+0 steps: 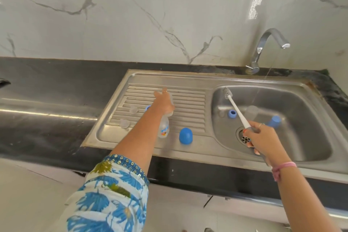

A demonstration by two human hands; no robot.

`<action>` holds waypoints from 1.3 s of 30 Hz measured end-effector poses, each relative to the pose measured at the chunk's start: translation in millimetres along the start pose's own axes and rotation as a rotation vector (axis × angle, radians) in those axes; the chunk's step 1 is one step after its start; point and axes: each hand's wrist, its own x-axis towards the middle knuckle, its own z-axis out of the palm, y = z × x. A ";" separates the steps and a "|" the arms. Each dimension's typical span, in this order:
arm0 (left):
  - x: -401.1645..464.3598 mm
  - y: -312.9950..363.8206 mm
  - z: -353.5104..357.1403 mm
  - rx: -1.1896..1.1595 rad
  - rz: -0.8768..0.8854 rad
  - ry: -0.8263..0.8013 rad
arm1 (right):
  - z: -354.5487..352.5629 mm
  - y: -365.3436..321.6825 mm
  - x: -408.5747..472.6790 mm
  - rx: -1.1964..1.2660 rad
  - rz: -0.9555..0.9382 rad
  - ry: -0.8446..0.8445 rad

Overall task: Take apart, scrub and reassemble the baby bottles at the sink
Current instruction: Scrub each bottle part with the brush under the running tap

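Observation:
My left hand (pixel 163 102) reaches over the ribbed drainboard (pixel 190 103) with its fingers stretched out. A clear baby bottle (pixel 163 128) with a printed label lies under the palm and wrist, and its upper part is blurred, so the grip is unclear. My right hand (pixel 260 138) holds the white bottle brush (pixel 235 108) over the sink basin (pixel 301 143), bristle head pointing at the back left rim. In the basin lie a blue collar ring (pixel 232 114), a clear bottle (pixel 252 112) and a blue cap (pixel 275 121). On the drainboard sit a blue cap (pixel 185 135), two clear teats (pixel 133 109) (pixel 124 123) and a half-hidden blue ring (pixel 148 107).
The tap (pixel 271 43) at the back right runs a thin stream of water into the basin. The drain (pixel 244 137) lies just under my right hand. A dark stone counter (pixel 56 100) extends to the left, with a marble wall behind.

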 end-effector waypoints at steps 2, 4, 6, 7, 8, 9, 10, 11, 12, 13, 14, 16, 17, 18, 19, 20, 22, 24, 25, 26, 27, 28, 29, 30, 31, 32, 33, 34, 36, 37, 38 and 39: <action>2.4 -8.5 6.4 -0.028 0.000 -0.002 | 4.0 0.1 -1.6 0.012 0.004 -0.010; 4.7 -12.4 9.7 -0.045 0.001 0.029 | 5.7 1.7 -1.8 0.017 0.006 -0.013; 7.5 -12.5 8.5 -0.036 -0.006 0.036 | 6.1 3.5 -1.6 0.008 0.008 -0.017; 9.2 -12.0 7.3 -0.027 -0.014 0.030 | 6.1 4.4 -2.0 0.004 0.013 -0.018; 11.0 -11.3 5.5 -0.017 -0.024 0.026 | 6.1 5.4 -2.2 0.004 0.019 -0.016; 13.0 -10.4 3.6 -0.002 -0.032 0.024 | 5.9 6.7 -2.5 0.010 0.022 -0.013; 14.5 -9.5 1.7 0.016 -0.038 0.022 | 5.4 8.2 -2.7 0.017 0.022 -0.009; 16.1 -8.8 -0.1 0.031 -0.044 0.018 | 4.9 9.4 -3.0 0.024 0.021 -0.007; 17.4 -8.4 -1.7 0.037 -0.049 0.013 | 4.2 10.4 -3.5 0.029 0.019 -0.007; 18.2 -8.3 -3.0 0.037 -0.053 0.011 | 3.8 11.1 -4.2 0.035 0.017 -0.010; 18.6 -8.1 -3.9 0.036 -0.055 0.013 | 3.3 11.5 -4.7 0.038 0.016 -0.011; 19.1 -8.2 -5.3 0.035 -0.057 0.025 | 2.4 12.4 -4.9 0.040 0.014 -0.006; 19.3 -8.2 -5.8 0.028 -0.056 0.028 | 1.8 12.5 -4.5 0.041 0.012 -0.003; 19.6 -8.2 -6.5 0.016 -0.055 0.029 | 1.4 12.4 -4.0 0.042 0.010 0.000; 19.9 -8.2 -7.1 0.002 -0.052 0.031 | 1.2 12.3 -3.2 0.043 0.009 0.002; 20.1 -8.0 -8.1 -0.009 -0.048 0.035 | 1.3 12.1 -2.3 0.045 0.008 0.003; 20.0 -6.3 -10.0 -0.021 -0.042 0.049 | 0.8 12.3 -0.7 0.049 0.007 0.003; 19.5 -2.1 -12.1 -0.036 -0.029 0.080 | -1.1 12.8 0.7 0.055 0.008 -0.002; 18.9 1.2 -12.7 -0.042 -0.015 0.100 | -3.3 13.7 1.4 0.054 0.011 -0.004; 18.3 4.7 -13.6 -0.045 0.003 0.122 | -5.5 14.4 2.3 0.046 0.015 -0.004; 17.9 9.7 -13.7 -0.043 0.022 0.139 | -9.2 15.5 3.1 0.033 0.020 0.003; 17.3 14.6 -14.3 -0.035 0.043 0.159 | -12.9 16.5 4.1 0.018 0.025 0.015; 16.2 20.1 -14.9 -0.021 0.067 0.179 | -16.9 17.4 5.1 0.003 0.028 0.030; 14.9 27.4 -14.6 -0.003 0.094 0.205 | -22.4 19.1 6.5 -0.009 0.031 0.044; 13.3 34.8 -14.2 0.017 0.124 0.235 | -27.9 20.5 7.8 -0.018 0.034 0.055; 11.4 44.0 -12.2 0.036 0.158 0.263 | -34.6 22.9 9.2 -0.026 0.039 0.065; 8.9 53.2 -9.7 0.054 0.195 0.285 | -40.6 25.3 10.9 -0.037 0.044 0.073; 6.2 62.0 -6.4 0.074 0.237 0.304 | -46.6 28.3 12.8 -0.047 0.049 0.083; -0.2 83.6 4.6 0.124 0.326 0.337 | -60.9 35.3 18.2 -0.051 0.057 0.104; -3.2 95.4 12.3 0.152 0.366 0.345 | -69.2 39.5 21.8 -0.058 0.059 0.112; -5.8 105.9 20.8 0.173 0.403 0.345 | -76.8 43.7 25.8 -0.069 0.059 0.116; -8.4 115.5 29.7 0.175 0.435 0.326 | -84.1 47.7 29.7 -0.079 0.060 0.116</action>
